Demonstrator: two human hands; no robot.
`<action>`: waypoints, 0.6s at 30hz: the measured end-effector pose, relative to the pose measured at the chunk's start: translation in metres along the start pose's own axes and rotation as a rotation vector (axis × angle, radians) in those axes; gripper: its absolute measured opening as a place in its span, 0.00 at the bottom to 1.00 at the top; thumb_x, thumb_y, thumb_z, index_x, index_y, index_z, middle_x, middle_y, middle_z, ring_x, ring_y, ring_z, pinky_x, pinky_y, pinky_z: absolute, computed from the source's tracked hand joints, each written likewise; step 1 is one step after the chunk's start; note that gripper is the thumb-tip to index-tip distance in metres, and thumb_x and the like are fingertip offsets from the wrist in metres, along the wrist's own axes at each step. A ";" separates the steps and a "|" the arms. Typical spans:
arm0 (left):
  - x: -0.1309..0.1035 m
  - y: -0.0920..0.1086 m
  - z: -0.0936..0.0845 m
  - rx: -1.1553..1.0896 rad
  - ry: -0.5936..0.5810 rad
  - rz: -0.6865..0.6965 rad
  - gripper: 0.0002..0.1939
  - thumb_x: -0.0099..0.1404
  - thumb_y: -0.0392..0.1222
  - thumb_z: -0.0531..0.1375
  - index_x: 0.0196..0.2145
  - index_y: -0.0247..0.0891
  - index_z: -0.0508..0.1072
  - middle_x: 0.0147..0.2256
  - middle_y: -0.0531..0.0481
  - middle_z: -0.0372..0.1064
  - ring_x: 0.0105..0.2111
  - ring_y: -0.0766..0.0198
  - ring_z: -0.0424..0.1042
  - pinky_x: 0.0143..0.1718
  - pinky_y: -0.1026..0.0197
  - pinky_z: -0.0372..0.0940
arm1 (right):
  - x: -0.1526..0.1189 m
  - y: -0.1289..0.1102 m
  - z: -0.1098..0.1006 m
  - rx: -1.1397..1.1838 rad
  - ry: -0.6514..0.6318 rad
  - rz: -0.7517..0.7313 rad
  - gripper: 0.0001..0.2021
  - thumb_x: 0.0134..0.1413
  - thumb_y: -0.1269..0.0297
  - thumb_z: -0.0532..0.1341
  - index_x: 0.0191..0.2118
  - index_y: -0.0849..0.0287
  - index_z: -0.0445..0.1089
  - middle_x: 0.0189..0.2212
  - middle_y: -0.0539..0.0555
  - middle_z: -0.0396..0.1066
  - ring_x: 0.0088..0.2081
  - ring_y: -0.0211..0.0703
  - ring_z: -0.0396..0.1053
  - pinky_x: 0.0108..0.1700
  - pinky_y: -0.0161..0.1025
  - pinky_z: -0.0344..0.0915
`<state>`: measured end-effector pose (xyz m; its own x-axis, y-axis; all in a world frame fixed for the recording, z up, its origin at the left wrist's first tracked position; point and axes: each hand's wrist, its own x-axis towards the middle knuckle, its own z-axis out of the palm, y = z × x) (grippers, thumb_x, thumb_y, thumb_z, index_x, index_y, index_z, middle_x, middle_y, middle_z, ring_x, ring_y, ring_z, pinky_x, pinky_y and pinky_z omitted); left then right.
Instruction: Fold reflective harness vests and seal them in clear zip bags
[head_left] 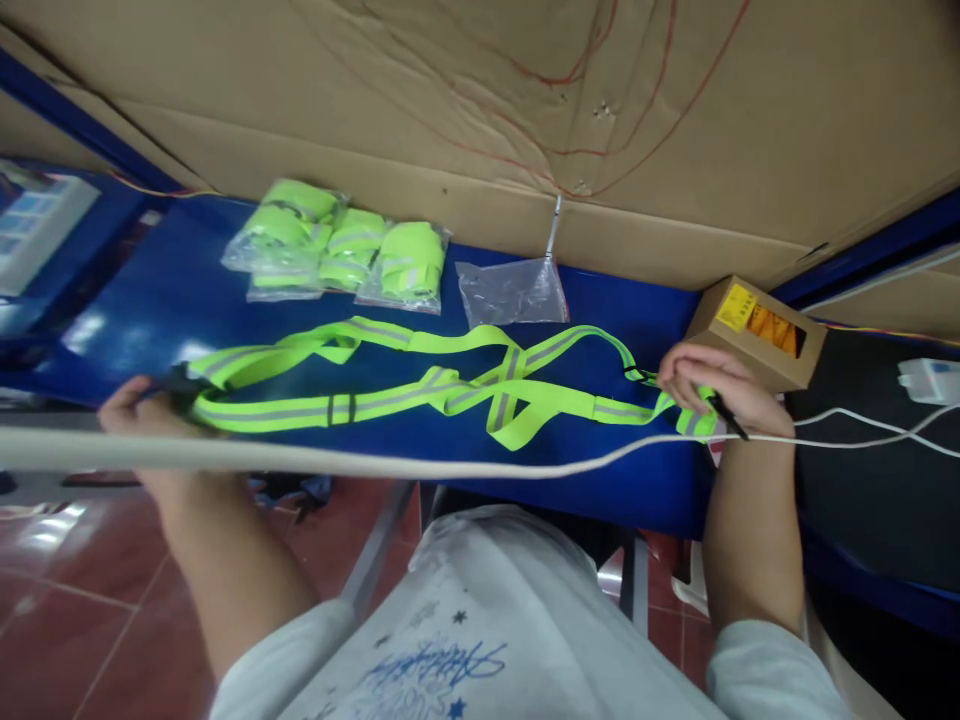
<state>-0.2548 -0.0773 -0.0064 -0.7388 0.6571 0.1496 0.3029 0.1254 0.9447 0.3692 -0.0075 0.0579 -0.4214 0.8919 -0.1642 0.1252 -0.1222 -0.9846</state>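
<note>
A neon-yellow reflective strap vest [397,398] with grey stripes lies stretched across the blue table, its straps crossing near the middle. At its left end my left hand [154,415] is closed around a black buckle part; a white cable partly covers this hand. My right hand [716,380] has its fingers curled over the bunched right end of the straps, where a dark, narrow piece shows beneath the palm. Above the vest lies a flat, clear plastic bag [514,292].
Several bagged yellow bundles [409,262] lie along the back left of the blue table [600,490]. An open cardboard box [795,365] with orange contents stands behind my right hand. The white cable [450,465] runs across the view close to the camera. A cardboard wall [337,110] rises behind.
</note>
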 end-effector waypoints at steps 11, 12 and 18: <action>-0.048 0.031 0.049 0.513 0.057 0.453 0.28 0.56 0.36 0.65 0.56 0.36 0.73 0.63 0.32 0.59 0.62 0.29 0.60 0.64 0.26 0.51 | 0.046 0.032 0.063 -0.808 -0.124 -0.148 0.08 0.64 0.67 0.60 0.44 0.55 0.76 0.37 0.54 0.77 0.39 0.47 0.76 0.43 0.43 0.71; -0.053 0.044 0.065 0.448 0.001 0.578 0.24 0.60 0.36 0.62 0.55 0.36 0.75 0.58 0.33 0.65 0.61 0.33 0.63 0.64 0.30 0.55 | 0.053 0.032 0.071 -0.879 -0.102 -0.224 0.10 0.65 0.69 0.58 0.46 0.55 0.76 0.41 0.56 0.78 0.44 0.50 0.76 0.48 0.46 0.71; -0.080 0.108 0.179 0.552 -1.105 1.012 0.20 0.70 0.47 0.60 0.57 0.41 0.76 0.58 0.40 0.73 0.60 0.44 0.71 0.62 0.42 0.65 | 0.098 0.019 0.101 -1.174 -0.055 -0.435 0.19 0.63 0.72 0.62 0.58 0.57 0.74 0.62 0.63 0.72 0.65 0.60 0.67 0.72 0.63 0.48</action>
<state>-0.0552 0.0169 0.0317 0.5980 0.7934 0.1134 0.7276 -0.5967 0.3384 0.2393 0.0334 0.0166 -0.6616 0.7383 0.1308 0.6784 0.6637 -0.3149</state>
